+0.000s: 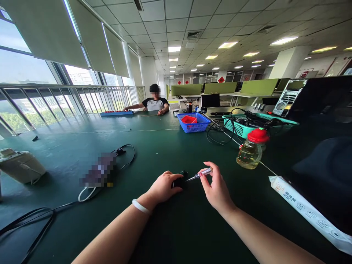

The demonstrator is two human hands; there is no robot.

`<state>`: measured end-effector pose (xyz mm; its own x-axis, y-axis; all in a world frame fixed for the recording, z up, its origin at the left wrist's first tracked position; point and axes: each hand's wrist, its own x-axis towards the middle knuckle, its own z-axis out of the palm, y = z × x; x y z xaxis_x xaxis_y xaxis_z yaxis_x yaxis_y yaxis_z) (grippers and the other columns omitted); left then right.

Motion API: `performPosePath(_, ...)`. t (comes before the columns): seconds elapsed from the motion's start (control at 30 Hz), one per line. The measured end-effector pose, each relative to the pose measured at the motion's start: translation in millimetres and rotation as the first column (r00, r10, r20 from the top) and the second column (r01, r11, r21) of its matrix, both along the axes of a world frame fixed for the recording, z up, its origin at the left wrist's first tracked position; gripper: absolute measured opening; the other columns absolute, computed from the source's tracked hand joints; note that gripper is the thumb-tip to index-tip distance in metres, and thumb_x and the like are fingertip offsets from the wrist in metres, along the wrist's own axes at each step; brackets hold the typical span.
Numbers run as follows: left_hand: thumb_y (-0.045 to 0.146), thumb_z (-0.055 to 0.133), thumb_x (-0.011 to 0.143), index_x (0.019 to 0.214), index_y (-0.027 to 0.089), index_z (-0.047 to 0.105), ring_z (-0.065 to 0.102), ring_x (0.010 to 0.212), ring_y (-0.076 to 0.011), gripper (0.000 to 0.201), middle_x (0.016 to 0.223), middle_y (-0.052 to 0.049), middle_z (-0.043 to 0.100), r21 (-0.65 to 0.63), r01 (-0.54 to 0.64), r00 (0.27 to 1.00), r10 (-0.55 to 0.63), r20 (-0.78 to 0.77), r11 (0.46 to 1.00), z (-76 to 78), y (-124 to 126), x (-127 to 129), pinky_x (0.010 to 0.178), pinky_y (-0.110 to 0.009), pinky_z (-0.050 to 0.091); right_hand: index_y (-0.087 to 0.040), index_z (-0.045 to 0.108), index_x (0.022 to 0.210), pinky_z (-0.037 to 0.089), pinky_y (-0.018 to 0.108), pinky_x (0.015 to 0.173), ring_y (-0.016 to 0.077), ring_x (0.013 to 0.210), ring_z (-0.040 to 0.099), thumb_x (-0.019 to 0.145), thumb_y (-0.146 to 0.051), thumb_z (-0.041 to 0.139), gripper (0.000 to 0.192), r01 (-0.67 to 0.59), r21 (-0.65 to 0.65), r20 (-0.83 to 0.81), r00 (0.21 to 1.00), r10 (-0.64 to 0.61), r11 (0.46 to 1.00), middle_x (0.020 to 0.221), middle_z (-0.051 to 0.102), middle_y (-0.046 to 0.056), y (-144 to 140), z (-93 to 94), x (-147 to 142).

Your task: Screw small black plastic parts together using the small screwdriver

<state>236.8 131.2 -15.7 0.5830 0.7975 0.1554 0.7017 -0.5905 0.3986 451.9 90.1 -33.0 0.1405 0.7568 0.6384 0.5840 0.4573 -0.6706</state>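
Observation:
My left hand [164, 186] rests low over the table, thumb and fingers closed around a small black object [179, 182]. Its kind is hard to make out against the dark surface. In my right hand [218, 190] is a screwdriver [204, 173] with a clear handle, pinched between thumb and fingers. The metal shaft slants down to the left, its tip beside the black object; whether they touch I cannot tell. Just beyond my left fingertips lies another small dark piece [184, 172].
Across the dark green table [154, 146] sits a person [155, 102] near a blue tray [117, 113]. A blue basket [194, 126], a teal basket [238, 128] with cables, a red-lidded bottle [249, 156] and a long white package [305, 209] are ahead and right. A blurred device [100, 170] with cables lies left.

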Motion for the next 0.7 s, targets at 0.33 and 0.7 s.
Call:
performPosePath(0.33,0.035,0.07,0.079,0.128,0.022,0.061,0.06,0.097,-0.023,0.051,0.094,-0.005,0.071,0.014,0.006,1.0,-0.006,0.0,1.0,0.1,-1,0,0.089,-0.035,0.048,-0.024,0.047,0.123,0.05,0.047,0.088,0.0229,0.087,0.066,0.094,-0.022,0.049,0.029,-0.052,0.154,0.213,0.977,0.019,0.987,0.091,0.069,0.005,-8,7.2,-5)
performPosePath(0.7,0.037,0.069,0.081,0.129,0.022,0.059,0.06,0.095,-0.0231,0.052,0.092,-0.005,0.071,0.018,0.012,1.0,-0.012,-0.017,1.0,-0.8,0,0,0.089,-0.035,0.048,-0.023,0.041,0.132,0.045,0.05,0.095,0.0228,0.091,0.066,0.094,-0.013,0.049,0.041,-0.098,0.335,0.245,0.969,0.014,0.937,0.097,0.069,0.006,-18,11.1,-8)
